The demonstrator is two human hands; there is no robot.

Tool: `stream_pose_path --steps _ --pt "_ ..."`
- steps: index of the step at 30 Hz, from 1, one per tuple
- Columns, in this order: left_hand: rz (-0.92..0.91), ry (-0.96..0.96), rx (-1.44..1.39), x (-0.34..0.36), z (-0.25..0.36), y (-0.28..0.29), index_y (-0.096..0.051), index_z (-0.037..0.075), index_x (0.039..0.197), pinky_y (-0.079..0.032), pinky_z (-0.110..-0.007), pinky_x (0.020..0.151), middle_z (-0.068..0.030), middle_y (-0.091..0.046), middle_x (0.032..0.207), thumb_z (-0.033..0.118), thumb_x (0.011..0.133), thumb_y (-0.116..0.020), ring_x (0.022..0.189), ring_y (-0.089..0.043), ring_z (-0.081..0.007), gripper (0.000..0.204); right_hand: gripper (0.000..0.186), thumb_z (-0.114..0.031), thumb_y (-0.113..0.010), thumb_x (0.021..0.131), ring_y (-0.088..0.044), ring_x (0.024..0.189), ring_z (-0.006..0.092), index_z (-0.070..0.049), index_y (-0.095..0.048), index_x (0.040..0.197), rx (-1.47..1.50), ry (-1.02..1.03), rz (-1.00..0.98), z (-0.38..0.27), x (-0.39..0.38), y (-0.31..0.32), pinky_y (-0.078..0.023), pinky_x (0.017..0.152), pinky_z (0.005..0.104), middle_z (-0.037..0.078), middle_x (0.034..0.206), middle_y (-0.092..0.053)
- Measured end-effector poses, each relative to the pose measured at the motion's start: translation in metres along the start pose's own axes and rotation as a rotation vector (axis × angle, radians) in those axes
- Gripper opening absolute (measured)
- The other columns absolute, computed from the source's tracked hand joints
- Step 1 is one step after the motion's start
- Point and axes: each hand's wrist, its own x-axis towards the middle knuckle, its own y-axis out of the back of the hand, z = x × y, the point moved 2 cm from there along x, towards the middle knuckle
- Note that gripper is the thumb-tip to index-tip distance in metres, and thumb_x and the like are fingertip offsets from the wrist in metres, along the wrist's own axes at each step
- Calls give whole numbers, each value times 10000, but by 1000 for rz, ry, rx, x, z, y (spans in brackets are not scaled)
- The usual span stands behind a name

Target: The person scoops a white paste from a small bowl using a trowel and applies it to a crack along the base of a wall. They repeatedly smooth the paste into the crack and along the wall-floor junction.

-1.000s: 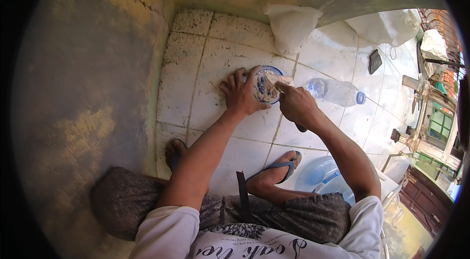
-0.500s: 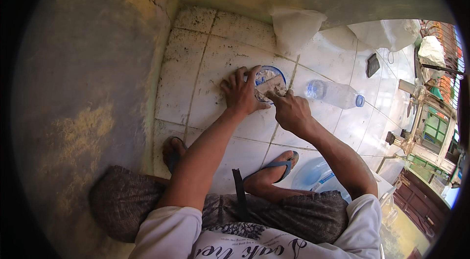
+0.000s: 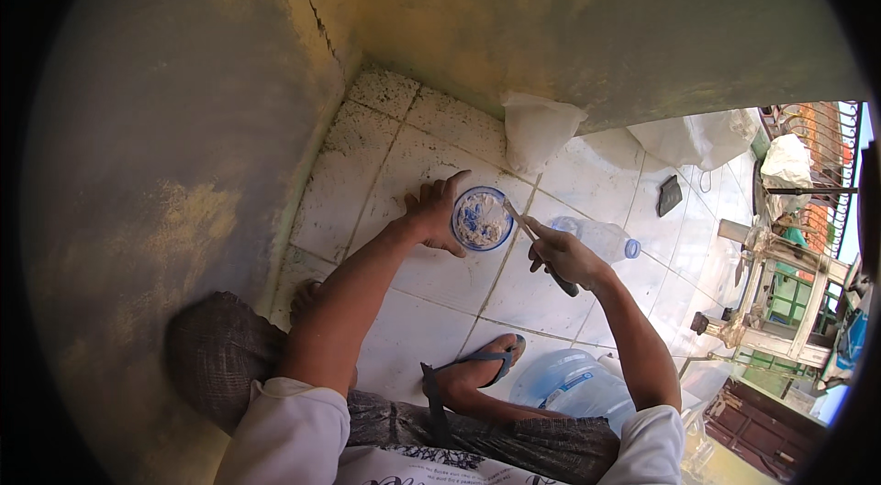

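Observation:
A blue-rimmed bowl (image 3: pixel 484 248) stands on the tiled floor in front of me, with lumpy, greyish-white paste (image 3: pixel 479 217) inside. My left hand (image 3: pixel 431 213) is curled round the bowl's left side, thumb at the near edge and fingers at the far edge. In my right hand (image 3: pixel 562 256) is a scraper (image 3: pixel 524 223), gripped so that its dark handle end sticks out below the palm. The scraper's tip slants up to the bowl's right rim; I cannot tell whether it touches.
Right of the bowl lies a clear plastic bottle (image 3: pixel 596 237), partly behind my right hand. A large blue water jug (image 3: pixel 574 379) is near my right foot. White plastic bags (image 3: pixel 540 132) rest along the far wall, and a dark flat object (image 3: pixel 669 196) lies farther right. A cracked wall (image 3: pixel 184 164) rises on the left.
My right hand has drawn the scraper out of the paste to the bowl's right side. My left hand keeps hold of the bowl. The whole view has shifted, showing more wall.

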Motion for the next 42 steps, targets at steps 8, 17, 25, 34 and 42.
stream_pose_path --steps 8,17,25,34,42 --pt "8 194 218 -26 5 165 -273 170 1607 -324 -649 1161 -172 -455 1550 340 759 -921 1464 -409 -357 1080 511 -249 -424 1139 -669 1084 224 -190 -357 1642 472 168 -120 -12 38 -14 -568 920 397 81 1234 -659" --pt "577 -4 109 -166 99 302 -633 101 1394 -523 -346 855 -52 -663 1070 354 911 -784 973 -616 -162 566 573 -224 -442 1135 -656 990 181 -192 -258 1677 768 487 101 -150 135 -131 -574 878 366 92 1110 -640" --pt "1092 -8 -74 -249 122 290 -649 45 1379 -483 -311 891 -1 -623 960 304 937 -778 935 -585 -127 528 564 -290 -445 1111 -623 1166 468 -151 -321 1643 774 566 471 -266 175 -203 -476 1040 488 324 1255 -624" --pt "1309 4 25 -271 94 295 -634 40 1396 -464 -285 947 9 -626 973 302 943 -785 923 -559 -107 545 588 -297 -401 1099 -617 1160 492 -164 -267 1656 671 458 404 -291 165 -182 -482 1024 520 327 1236 -627" --pt "1203 -220 -125 -264 104 288 -592 -6 1404 -428 -246 878 19 -579 938 303 941 -794 865 -499 -86 593 547 -236 -453 1049 -665 1076 463 -98 -424 1577 622 617 273 -253 155 -184 -502 959 495 315 1120 -693"
